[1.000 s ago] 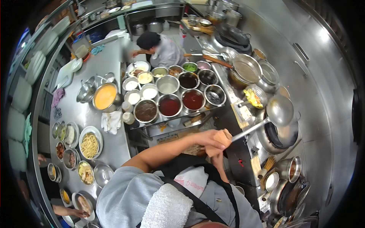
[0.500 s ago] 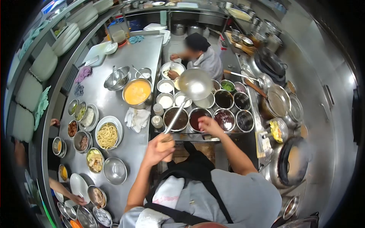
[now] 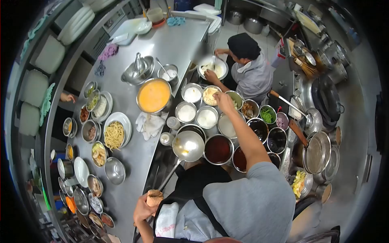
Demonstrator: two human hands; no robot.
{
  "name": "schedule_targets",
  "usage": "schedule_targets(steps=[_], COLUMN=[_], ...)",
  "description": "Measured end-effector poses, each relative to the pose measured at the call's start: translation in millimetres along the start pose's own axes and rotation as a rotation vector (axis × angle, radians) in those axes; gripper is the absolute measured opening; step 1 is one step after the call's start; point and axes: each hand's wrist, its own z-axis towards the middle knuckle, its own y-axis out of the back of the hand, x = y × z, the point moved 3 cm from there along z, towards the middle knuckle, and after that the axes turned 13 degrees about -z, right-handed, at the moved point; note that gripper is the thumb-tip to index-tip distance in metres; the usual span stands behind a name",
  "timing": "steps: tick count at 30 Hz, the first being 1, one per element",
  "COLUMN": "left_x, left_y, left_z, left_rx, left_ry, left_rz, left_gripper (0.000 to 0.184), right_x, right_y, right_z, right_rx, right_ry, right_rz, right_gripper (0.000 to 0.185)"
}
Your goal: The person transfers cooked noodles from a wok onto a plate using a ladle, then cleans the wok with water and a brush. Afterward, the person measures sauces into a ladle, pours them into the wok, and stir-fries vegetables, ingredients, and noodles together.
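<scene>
My left hand (image 3: 145, 207) is wrapped around the wooden grip of a large metal ladle (image 3: 188, 141). The ladle's bowl faces up over the near sauce pots, and a little yellowish matter lies inside it. At the far end of my stretched arm, my right hand (image 3: 223, 99) dips its closed fingers to the edge of a pot of pale yellow minced food (image 3: 210, 96); what they grip is hidden. Around it stand pots of white powder or paste (image 3: 191, 94), a pot of green pieces (image 3: 267, 115) and a pot of dark red sauce (image 3: 219, 150).
A co-worker (image 3: 253, 69) handles food in a white bowl (image 3: 221, 73) just beyond the pots. On the left steel counter (image 3: 170, 40) are a pot of orange liquid (image 3: 154, 95), noodles (image 3: 115, 135) and several bowls. A stove with strainers (image 3: 318, 152) and pans lies right.
My left hand has lowered the ladle toward my body, its bowl now turned up over the pots. My right hand has reached forward to the minced food. The view has shifted.
</scene>
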Motion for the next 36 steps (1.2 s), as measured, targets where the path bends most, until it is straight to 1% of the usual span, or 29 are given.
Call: schedule_targets(steps=[1,3,4,5,6,8,12,14,15,17,19,20,21,22,24,26,28,31,33,35,36], left_x=[-1,-3,-3,-4,-4,-2,-7,-9,-9,-7,-6,-8,-10,-11,-11,-10,-12,-22,-25,-23,-20], left_y=[-8,-21,-26,-29,-35,-39,-46,-49,-50,-52,-53,-54,-54,-54,-56,-56,-57,-61,-62,-61,-61], left_z=[1,3,4,5,7,10,14,15,15,15,19,20,21,22,24,29,35,41,47,54,57], left_rx=[-0.011,-0.033,-0.046,-0.059,-0.086,-0.084,-0.085,-0.097,-0.107,-0.12,-0.126,-0.127,-0.134,-0.142,-0.151,-0.159,-0.112,-0.122,-0.121,-0.104,-0.087], left_ry=[0.011,0.001,-0.002,-0.008,-0.012,-0.011,-0.021,-0.022,0.001,0.029,-0.103,-0.102,-0.026,0.049,0.058,0.066,-0.057,-0.018,-0.019,-0.048,-0.063], left_rz=[-0.021,-0.04,-0.032,-0.022,-0.073,-0.064,-0.061,-0.067,-0.061,-0.057,0.009,0.009,0.001,-0.007,-0.02,-0.034,-0.002,-0.018,0.008,0.013,0.019], left_gripper=[0.048,0.045,0.044,0.044,0.043,0.042,0.042,0.042,0.042,0.042,0.041,0.041,0.04,0.04,0.04,0.04,0.043,0.045,0.048,0.05,0.05], right_x=[1,0,-16,-19,-23,-28,-39,-45,-45,-47,-53,-54,-56,-57,-64,-69,-74,-70,-59,-34,-19], right_y=[11,33,26,30,37,35,15,4,4,6,-1,-2,-3,-4,-9,-2,11,36,55,72,80], right_z=[-6,-13,-11,-9,-7,0,17,23,23,21,22,22,21,20,18,16,12,-1,-14,-35,-45], right_rx=[0.025,-0.125,-0.138,-0.127,-0.11,-0.049,-0.054,-0.069,-0.063,-0.052,-0.029,0.004,0.036,0.036,0.068,0.051,0.029,0.043,0.081,0.276,0.319], right_ry=[-0.001,0.102,0.111,0.114,0.05,-0.077,-0.029,0.045,0.049,0.002,-0.009,-0.06,-0.112,-0.113,-0.296,-0.312,-0.345,-0.34,-0.329,-0.232,-0.164], right_rz=[0.002,0.151,0.163,0.163,0.233,0.353,0.365,0.399,0.402,0.512,0.56,0.593,0.625,0.625,0.754,0.79,0.824,0.884,0.916,1.056,1.043], right_gripper=[0.029,0.028,0.029,0.029,0.03,0.032,0.034,0.037,0.037,0.041,0.041,0.04,0.039,0.039,0.037,0.037,0.035,0.033,0.032,0.033,0.032])
